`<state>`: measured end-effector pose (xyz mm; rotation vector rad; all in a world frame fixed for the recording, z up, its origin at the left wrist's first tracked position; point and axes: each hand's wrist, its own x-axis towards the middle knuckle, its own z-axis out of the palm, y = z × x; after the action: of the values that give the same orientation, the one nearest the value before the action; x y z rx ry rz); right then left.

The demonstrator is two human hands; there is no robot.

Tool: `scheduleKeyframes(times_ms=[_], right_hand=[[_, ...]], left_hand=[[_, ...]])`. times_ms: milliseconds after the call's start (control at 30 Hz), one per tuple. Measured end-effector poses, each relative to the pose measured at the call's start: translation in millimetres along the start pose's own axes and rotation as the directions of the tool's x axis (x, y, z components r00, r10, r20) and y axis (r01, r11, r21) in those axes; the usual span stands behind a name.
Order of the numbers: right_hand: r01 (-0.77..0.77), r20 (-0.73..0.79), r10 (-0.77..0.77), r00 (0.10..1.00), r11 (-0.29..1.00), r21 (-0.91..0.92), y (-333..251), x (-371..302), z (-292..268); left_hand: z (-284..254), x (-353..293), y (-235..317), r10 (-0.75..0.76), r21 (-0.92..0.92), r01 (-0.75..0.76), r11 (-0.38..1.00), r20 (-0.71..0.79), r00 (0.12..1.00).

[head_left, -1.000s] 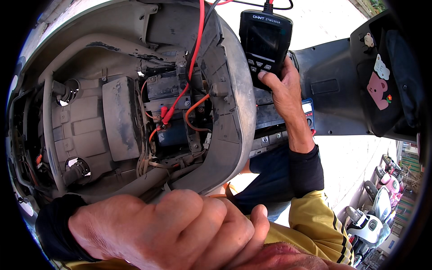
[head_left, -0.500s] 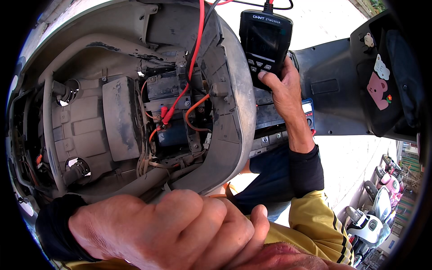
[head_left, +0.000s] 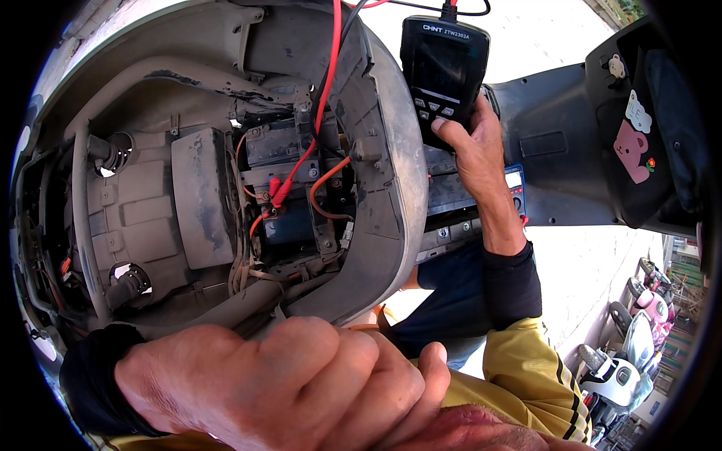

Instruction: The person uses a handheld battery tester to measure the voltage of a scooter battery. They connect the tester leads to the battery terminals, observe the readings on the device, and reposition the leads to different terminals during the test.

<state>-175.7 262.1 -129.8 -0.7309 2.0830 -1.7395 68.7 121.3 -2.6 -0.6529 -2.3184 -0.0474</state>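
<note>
1. At seven o'clock, the left hand (head_left: 278,379) was curled closed, contents hidden.
2. Toward ten, the red clip (head_left: 278,195) by the battery (head_left: 289,225) likely needed firm contact.
3. Toward one, the tester (head_left: 445,68), gripped by the right hand (head_left: 475,143), seemed best held steady.

Mustard-yellow, black-striped sleeve (head_left: 515,357); 2 black cuffs (head_left: 513,284); dark blue trousers (head_left: 444,308).
</note>
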Motion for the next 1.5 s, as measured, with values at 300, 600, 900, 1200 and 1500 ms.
scheduleKeyframes(times_ms=[300, 600, 900, 1200, 1500], right_hand=[[-0.006, 0.009, 0.005, 1.000, 1.000, 0.025, 1.4, 1.2, -1.4], [0.003, 0.011, -0.004, 1.000, 0.999, 0.038, -1.9, 0.4, -0.2], [0.010, 0.010, -0.011, 1.000, 0.997, 0.073, -2.5, 0.9, -1.8], [0.023, -0.001, -0.023, 1.000, 0.999, 0.035, 6.7, 7.3, -6.8], [0.051, -0.038, -0.047, 0.998, 0.994, 0.092, 12.3, 12.9, -13.4]], left_hand=[[-7.5, -0.3, -5.8, 0.050, -0.076, -0.045, 0.996, 0.068, 0.996], [-7.5, -0.3, -12.0, 0.117, -0.042, -0.114, 0.993, 0.078, 0.990], [-0.6, -0.8, -0.5, 0.006, -0.046, -0.007, 0.999, -0.015, 1.000], [-11.5, 4.5, -38.3, 0.008, -0.183, 0.011, 0.983, 0.101, 0.995], [0.8, -5.7, -88.6, -0.435, -0.087, 0.546, 0.833, 0.506, 0.745]])
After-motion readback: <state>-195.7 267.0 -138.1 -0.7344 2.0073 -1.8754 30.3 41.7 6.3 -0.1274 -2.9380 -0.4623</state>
